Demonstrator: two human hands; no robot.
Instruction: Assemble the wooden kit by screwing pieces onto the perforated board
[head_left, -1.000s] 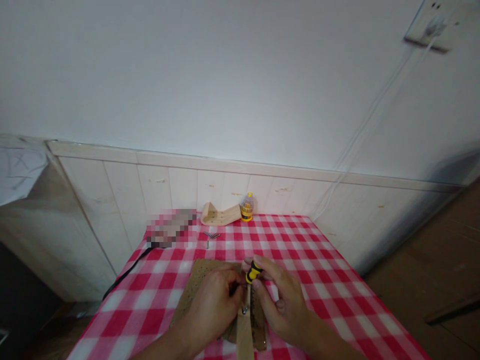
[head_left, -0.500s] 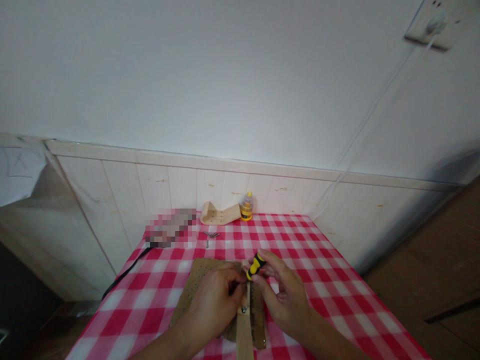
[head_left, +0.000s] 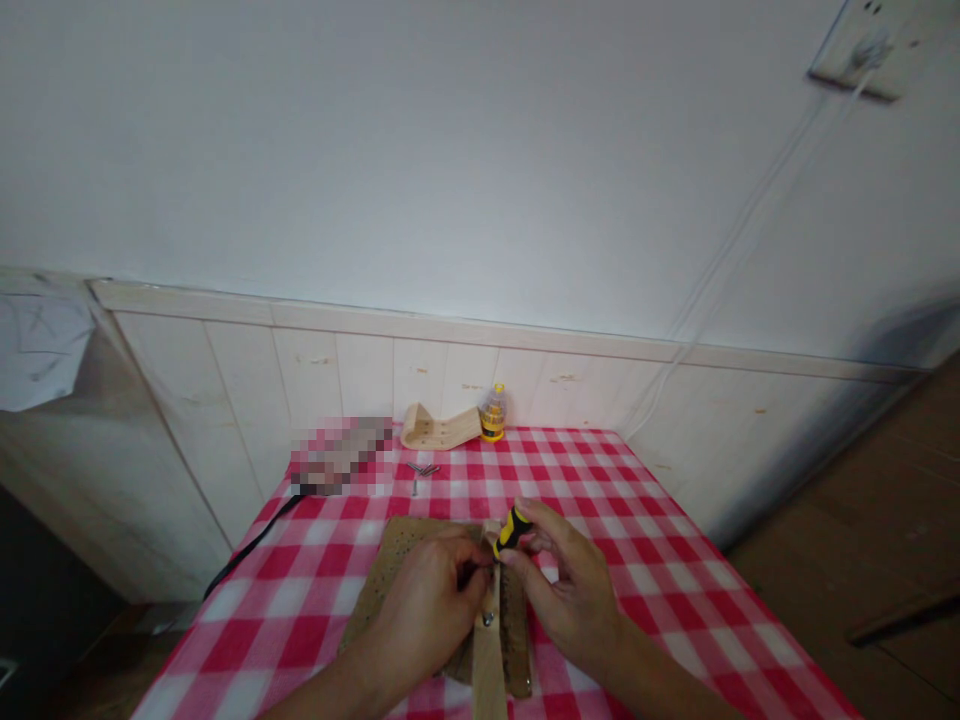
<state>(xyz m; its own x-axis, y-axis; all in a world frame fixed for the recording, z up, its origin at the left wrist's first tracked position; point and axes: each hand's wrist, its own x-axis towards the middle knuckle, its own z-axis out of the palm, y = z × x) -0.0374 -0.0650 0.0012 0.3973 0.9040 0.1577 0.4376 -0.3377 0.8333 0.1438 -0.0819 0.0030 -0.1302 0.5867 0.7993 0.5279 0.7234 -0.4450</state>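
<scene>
My right hand (head_left: pixel 571 590) is closed round a short yellow-and-black screwdriver (head_left: pixel 511 530), its tip pointing down at a pale wooden strip (head_left: pixel 489 660). The strip carries a screw and lies over a brown perforated board (head_left: pixel 409 560) on the red-and-white checked tablecloth (head_left: pixel 645 560). My left hand (head_left: pixel 427 610) rests on the board with its fingertips pinched against the strip just beside the screwdriver tip. What the pinch holds is hidden.
At the table's far edge lie a curved wooden piece (head_left: pixel 439 428), a small yellow-and-clear bit holder (head_left: pixel 493 413), several loose screws (head_left: pixel 421 472) and a blurred-out object (head_left: pixel 339 455) with a black cable (head_left: pixel 251 545) trailing off the left side. A panelled wall stands behind.
My right hand has tilted the screwdriver slightly and shifted a little to the right. The left hand stays pinched at the strip.
</scene>
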